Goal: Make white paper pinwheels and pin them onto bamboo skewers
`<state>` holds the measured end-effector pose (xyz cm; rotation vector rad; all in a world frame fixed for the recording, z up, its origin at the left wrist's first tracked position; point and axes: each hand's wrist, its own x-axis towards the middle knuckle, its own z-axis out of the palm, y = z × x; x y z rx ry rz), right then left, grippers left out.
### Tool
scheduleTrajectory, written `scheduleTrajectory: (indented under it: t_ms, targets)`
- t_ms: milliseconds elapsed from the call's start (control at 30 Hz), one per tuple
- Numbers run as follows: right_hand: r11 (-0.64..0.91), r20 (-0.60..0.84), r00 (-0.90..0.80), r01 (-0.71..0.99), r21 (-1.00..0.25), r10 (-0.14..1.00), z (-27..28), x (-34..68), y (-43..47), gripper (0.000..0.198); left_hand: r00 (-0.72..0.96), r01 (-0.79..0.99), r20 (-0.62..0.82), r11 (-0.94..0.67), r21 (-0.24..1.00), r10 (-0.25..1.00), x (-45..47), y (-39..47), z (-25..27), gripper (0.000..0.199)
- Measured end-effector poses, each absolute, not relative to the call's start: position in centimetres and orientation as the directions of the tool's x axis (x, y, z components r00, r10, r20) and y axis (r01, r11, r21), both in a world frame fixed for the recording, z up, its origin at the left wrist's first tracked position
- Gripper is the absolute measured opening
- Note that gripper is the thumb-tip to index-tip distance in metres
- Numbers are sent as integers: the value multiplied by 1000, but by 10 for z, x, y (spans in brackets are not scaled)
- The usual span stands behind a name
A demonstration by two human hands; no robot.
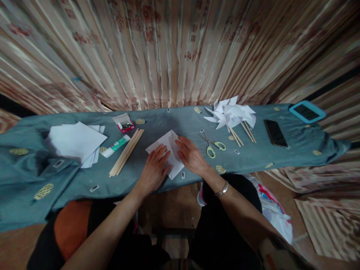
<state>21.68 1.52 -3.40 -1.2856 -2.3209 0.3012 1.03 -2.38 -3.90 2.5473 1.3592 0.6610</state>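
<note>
A white sheet of paper (172, 140) lies on the cloth-covered table in front of me, one corner pointing toward me, with a crease or folded edge running down it. My left hand (156, 165) rests flat on its left half, fingers stretched out. On the right edge lies my right hand (192, 155), its fingers extended over the paper. Both hands press on the sheet without gripping it. Just right of my right hand are scissors (211, 145) with yellow-green handles, blades apart. Wooden sticks (126, 153) lie in a bundle left of the paper.
A glue stick (116, 146) and a small red box of metal pieces (123, 123) lie left of centre. Farther left is a paper stack (75, 140). Paper pinwheels (232, 112) on sticks, a phone (275, 133) and a blue-framed device (307, 111) lie right. A curtain (168, 56) hangs behind.
</note>
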Motion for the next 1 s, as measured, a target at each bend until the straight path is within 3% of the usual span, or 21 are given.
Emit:
scheduleTrajectory:
  t_ms: [267,1000]
  targets:
    - [555,215,-512,755,-350,832,-43,205,17,48,501,801,250,-553,230,829,11,-32,-48,56]
    - [485,229,-428,790,-375,874,-48,208,20,53,497,806,262,-552,211,827,12,-34,-49,51]
